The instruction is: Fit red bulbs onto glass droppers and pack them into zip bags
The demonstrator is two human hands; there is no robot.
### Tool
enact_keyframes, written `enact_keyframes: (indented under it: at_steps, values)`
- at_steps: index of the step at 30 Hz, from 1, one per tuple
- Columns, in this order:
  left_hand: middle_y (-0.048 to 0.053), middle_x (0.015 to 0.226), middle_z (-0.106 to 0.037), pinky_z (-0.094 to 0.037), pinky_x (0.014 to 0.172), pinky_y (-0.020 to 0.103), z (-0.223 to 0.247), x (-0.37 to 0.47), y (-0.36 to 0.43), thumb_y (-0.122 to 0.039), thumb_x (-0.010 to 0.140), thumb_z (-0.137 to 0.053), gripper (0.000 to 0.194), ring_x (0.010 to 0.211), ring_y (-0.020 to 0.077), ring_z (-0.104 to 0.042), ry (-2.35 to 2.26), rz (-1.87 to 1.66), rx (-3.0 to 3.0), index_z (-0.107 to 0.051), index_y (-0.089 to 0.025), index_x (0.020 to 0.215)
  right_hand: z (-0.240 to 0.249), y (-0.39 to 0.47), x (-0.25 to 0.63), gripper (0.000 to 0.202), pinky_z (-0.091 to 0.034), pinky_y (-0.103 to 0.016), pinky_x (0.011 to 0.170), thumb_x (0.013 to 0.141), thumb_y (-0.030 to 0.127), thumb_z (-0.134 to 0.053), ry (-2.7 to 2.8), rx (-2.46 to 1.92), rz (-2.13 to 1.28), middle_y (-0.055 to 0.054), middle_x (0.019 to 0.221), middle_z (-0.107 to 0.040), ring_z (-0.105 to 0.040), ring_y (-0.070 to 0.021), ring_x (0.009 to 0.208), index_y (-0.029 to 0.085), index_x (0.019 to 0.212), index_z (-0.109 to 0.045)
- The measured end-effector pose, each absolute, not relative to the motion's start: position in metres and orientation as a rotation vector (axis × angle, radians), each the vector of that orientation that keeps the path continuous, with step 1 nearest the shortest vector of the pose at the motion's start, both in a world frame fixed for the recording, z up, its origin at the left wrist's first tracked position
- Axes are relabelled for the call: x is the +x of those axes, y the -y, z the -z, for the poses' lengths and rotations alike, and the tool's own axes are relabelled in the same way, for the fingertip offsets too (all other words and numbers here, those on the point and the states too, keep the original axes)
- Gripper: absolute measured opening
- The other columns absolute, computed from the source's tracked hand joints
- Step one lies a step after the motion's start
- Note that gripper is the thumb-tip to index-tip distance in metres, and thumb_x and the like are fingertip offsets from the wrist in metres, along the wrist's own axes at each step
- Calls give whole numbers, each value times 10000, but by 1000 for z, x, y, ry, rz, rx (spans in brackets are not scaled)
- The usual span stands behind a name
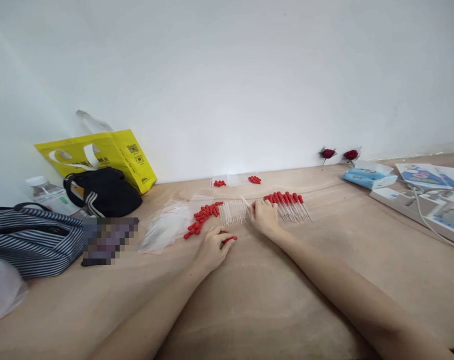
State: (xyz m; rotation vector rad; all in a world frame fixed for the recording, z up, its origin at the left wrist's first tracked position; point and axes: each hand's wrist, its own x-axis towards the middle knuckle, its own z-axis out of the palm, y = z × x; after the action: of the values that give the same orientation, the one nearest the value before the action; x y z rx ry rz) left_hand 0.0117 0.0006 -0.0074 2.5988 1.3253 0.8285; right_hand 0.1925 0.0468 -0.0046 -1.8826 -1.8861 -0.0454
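My left hand [211, 248] is closed on a red rubber bulb [230, 239], pinched between the fingertips just above the table. In my right hand [266, 216] is a thin clear dropper tube [246, 202], its end sticking out toward the upper left. Between the hands, slightly farther back, several bare tubes [232, 213] lie side by side. Loose red bulbs [202, 218] form a curved pile to their left. Right of my right hand, a row of droppers [287, 201] has red bulbs fitted on the tubes.
Clear plastic bags [164, 227] lie left of the bulbs. Bagged red bulbs [254, 180] rest near the wall. A yellow bag [117, 155], black cap [106, 192] and striped pouch [35, 242] stand left. Tissues [369, 177], a power strip [422, 207] and its cable occupy the right.
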Motion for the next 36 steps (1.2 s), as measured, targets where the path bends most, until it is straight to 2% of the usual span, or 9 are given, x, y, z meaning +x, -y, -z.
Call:
enact_keyframes:
  at_steps: [5,7,9,11,15,22,29,36]
  values:
    - [21,892,-646,-340,792,365,6,15,3,-198,809,-497,129,892,205,-538,-1425,-794,2619,-625,-208,818,27,-7,235,202,-303,-323,760,867,242,-355,2163,-1220,-56,-43,750,-598,-517,-150,704,158,796,-525]
    - [6,879,-650,-320,793,358,4,16,6,-178,821,-475,127,881,190,-544,-1410,-764,2598,-597,-210,835,34,6,248,194,-327,-308,733,869,234,-356,2197,-1103,-97,-51,784,-592,-518,-153,723,158,889,-533]
    - [-5,866,-651,-306,801,351,4,18,8,-172,833,-454,128,859,175,-555,-1376,-748,2576,-576,-210,847,36,16,255,245,-339,-308,722,870,217,-351,2193,-1081,-86,-69,835,-585,-516,-163,762,155,1040,-516]
    - [-8,871,-651,-301,807,344,4,20,10,-178,846,-436,139,847,166,-562,-1337,-740,2563,-567,-213,875,35,21,255,289,-339,-313,724,868,194,-350,2204,-1085,-58,-74,849,-577,-510,-163,774,165,1111,-505]
    - [-6,888,-657,-302,803,341,5,22,12,-185,861,-418,177,846,162,-567,-1292,-747,2566,-569,-223,944,32,23,245,269,-323,-322,736,857,169,-372,2257,-1050,-29,-68,831,-576,-506,-154,771,172,1041,-568]
    - [7,868,-656,-343,790,342,7,26,14,-204,867,-406,200,824,166,-570,-1284,-768,2560,-591,-217,941,31,24,237,261,-306,-338,771,851,166,-384,2280,-979,-9,-61,802,-581,-508,-146,755,161,1036,-568]
    - [7,772,-659,-393,750,325,10,28,12,-280,837,-465,165,742,166,-578,-1313,-865,2483,-611,-203,838,30,29,231,239,-326,-324,766,850,201,-414,2277,-897,-49,-48,799,-603,-527,-138,757,179,1034,-565]
    - [-1,710,-644,-375,763,334,7,28,15,-226,804,-506,114,701,154,-567,-1280,-845,2476,-612,-192,774,28,28,231,221,-306,-302,731,860,241,-420,2314,-840,-62,-24,686,-575,-504,-115,657,182,944,-616]
